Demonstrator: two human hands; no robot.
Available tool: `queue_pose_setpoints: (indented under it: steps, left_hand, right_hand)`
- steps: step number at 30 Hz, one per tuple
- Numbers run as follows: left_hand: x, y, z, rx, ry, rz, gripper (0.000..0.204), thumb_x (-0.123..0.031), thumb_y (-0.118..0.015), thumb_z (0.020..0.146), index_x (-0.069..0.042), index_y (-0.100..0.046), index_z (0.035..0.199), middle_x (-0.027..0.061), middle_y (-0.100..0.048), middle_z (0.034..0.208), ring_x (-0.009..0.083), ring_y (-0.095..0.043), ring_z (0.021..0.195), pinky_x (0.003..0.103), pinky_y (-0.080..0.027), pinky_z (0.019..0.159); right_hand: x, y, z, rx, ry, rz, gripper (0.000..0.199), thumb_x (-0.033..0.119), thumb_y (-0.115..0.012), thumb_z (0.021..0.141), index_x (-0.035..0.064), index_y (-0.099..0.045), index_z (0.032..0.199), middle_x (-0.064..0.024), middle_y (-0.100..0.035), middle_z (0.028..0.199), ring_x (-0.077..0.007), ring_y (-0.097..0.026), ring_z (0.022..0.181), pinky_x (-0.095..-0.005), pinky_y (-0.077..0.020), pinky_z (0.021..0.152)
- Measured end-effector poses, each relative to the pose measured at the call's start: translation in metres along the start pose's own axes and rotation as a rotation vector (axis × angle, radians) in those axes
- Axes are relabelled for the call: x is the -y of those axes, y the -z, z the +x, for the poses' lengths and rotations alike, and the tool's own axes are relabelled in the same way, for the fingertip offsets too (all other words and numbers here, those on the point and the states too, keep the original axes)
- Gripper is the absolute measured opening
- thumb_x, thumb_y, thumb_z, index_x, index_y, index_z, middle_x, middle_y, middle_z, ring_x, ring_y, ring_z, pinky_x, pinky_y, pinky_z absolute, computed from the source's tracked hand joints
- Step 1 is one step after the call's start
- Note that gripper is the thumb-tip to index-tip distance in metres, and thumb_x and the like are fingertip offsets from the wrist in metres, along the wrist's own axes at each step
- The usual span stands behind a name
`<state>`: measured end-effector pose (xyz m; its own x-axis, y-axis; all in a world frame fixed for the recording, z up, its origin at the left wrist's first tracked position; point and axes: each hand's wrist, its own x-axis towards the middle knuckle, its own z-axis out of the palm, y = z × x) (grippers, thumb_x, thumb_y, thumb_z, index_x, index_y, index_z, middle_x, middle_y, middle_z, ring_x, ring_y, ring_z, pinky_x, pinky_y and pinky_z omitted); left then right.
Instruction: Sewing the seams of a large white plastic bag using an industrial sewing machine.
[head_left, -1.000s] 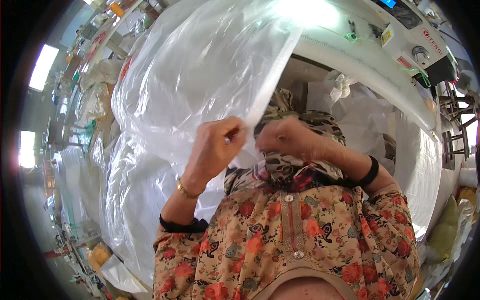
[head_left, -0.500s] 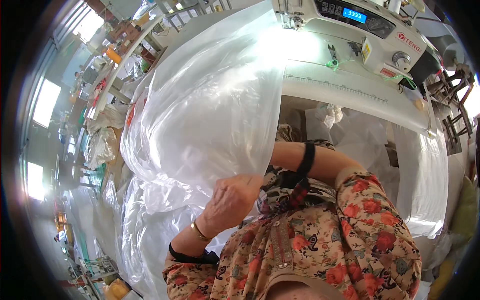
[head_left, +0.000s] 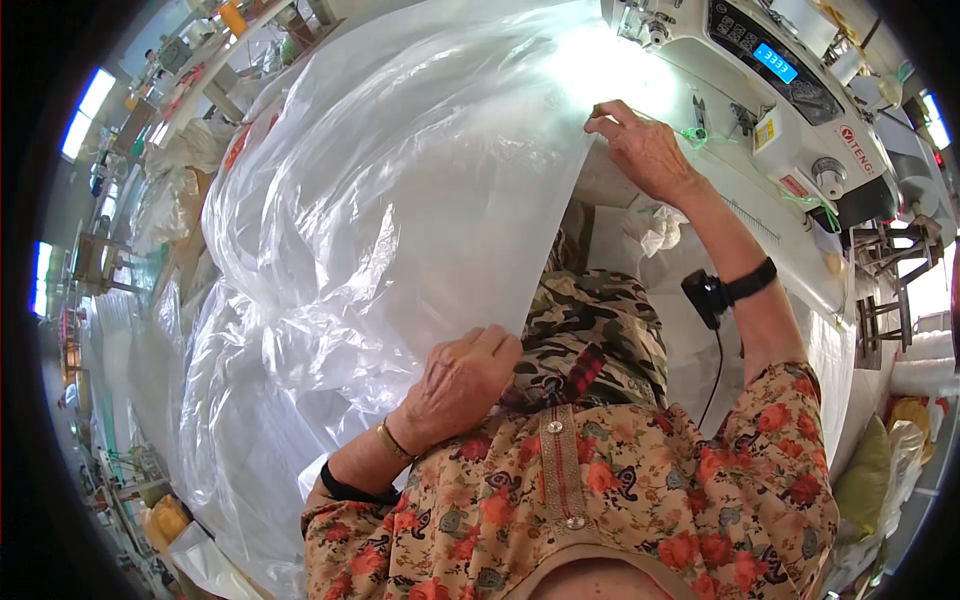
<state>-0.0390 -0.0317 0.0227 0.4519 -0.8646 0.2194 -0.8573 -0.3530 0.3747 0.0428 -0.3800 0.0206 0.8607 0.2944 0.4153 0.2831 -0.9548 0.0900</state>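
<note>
A large sheet of clear plastic film [head_left: 450, 210] spreads from the sewing machine [head_left: 800, 80] down to my lap, its right edge running straight between my two hands. My left hand [head_left: 460, 385] is closed on the lower part of that edge, close to my body. Higher up, beside the machine's bright light, my right hand [head_left: 645, 150] pinches the same edge between thumb and fingers. A black strap with a small dark box [head_left: 708, 297] and a cord sits on my right forearm.
Small thread snips [head_left: 700, 112] with green thread lie on the machine bed, right of my right hand. A crumpled plastic piece [head_left: 655, 230] lies below the bed's edge. Wooden stools [head_left: 885, 270] stand at the right, a cluttered table [head_left: 215, 70] at the far left.
My right hand has come up from under the film and now grips its edge near the machine. The left hand keeps its hold, and the view has shifted slightly.
</note>
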Motion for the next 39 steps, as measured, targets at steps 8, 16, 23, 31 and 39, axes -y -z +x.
queue_pose_setpoints:
  steps: [8,16,23,31,39]
  left_hand:
    - [-0.006,-0.001,-0.012,-0.13,0.154,-0.128,0.019,0.002,-0.06,0.081,-0.002,-0.061,0.101,0.0123,-0.059,0.083,0.0304,-0.061,0.068,0.038,-0.05,0.059]
    - [0.014,-0.014,-0.024,-0.15,0.289,-0.067,0.051,0.003,-0.056,0.08,0.001,-0.052,0.13,0.0146,-0.059,0.089,0.0329,-0.061,0.07,0.041,-0.051,0.061]
    - [0.028,-0.033,0.008,0.044,0.218,-0.044,0.035,-0.001,-0.057,0.08,-0.008,-0.064,0.114,0.0109,-0.054,0.082,0.0305,-0.061,0.069,0.041,-0.049,0.059]
    - [0.043,-0.035,0.051,0.007,0.029,-0.071,0.008,-0.007,-0.061,0.078,-0.008,-0.065,0.085,0.0095,-0.051,0.076,0.0298,-0.059,0.065,0.04,-0.046,0.056]
    - [0.063,-0.03,0.12,-0.064,-0.052,0.026,0.005,-0.003,-0.059,0.077,-0.006,-0.064,0.079,0.0095,-0.051,0.071,0.0301,-0.056,0.06,0.04,-0.043,0.053]
  right_hand:
    - [-0.006,-0.011,0.016,0.047,-0.028,0.133,0.018,0.011,-0.061,0.086,0.01,-0.056,0.103,-0.0034,-0.056,0.106,-0.0257,-0.064,0.081,-0.0385,-0.0538,0.069]
    - [-0.011,-0.024,0.021,-0.078,-0.031,0.075,0.018,0.017,-0.062,0.088,0.0084,-0.059,0.104,-0.0043,-0.057,0.105,-0.0219,-0.06,0.094,-0.0392,-0.0454,0.087]
    - [-0.02,-0.035,0.016,-0.087,-0.235,0.035,0.037,0.039,-0.055,0.092,0.0055,-0.06,0.107,-0.0109,-0.06,0.105,-0.0266,-0.057,0.1,-0.0407,-0.0402,0.093]
    - [-0.008,-0.017,0.022,0.052,-0.401,-0.013,0.03,0.033,-0.058,0.091,0.0037,-0.061,0.099,-0.0109,-0.067,0.097,-0.0245,-0.062,0.1,-0.0432,-0.0435,0.091]
    - [-0.015,-0.038,0.017,-0.024,-0.454,0.125,0.039,0.032,-0.055,0.092,-0.0004,-0.059,0.113,-0.0202,-0.062,0.111,-0.0339,-0.056,0.109,-0.0478,-0.0395,0.093]
